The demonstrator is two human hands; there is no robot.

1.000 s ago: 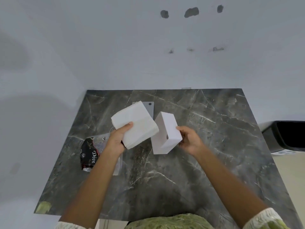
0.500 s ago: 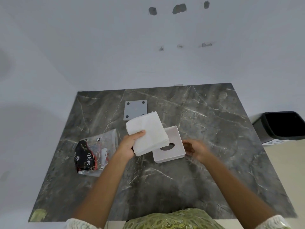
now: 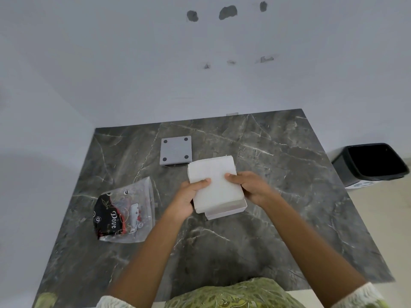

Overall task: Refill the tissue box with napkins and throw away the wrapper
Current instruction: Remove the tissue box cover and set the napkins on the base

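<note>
A thick white stack of napkins (image 3: 214,182) is held over the white tissue box (image 3: 226,211), which lies on the dark marble table (image 3: 278,174); only the box's near edge shows beneath the stack. My left hand (image 3: 188,197) grips the stack's left side and my right hand (image 3: 251,188) grips its right side. The clear plastic wrapper (image 3: 124,213) with a black printed patch lies flat on the table to the left. The grey square box lid (image 3: 176,150), with a dark dot in each corner, rests behind the stack.
A black waste bin (image 3: 373,164) stands on the floor off the table's right edge. White walls close in behind and to the left of the table. My green patterned clothing shows at the near edge.
The box went from tilted in my right hand to lying on the table. My right hand let go of it and took the napkin stack's right side; the stack now sits over the box.
</note>
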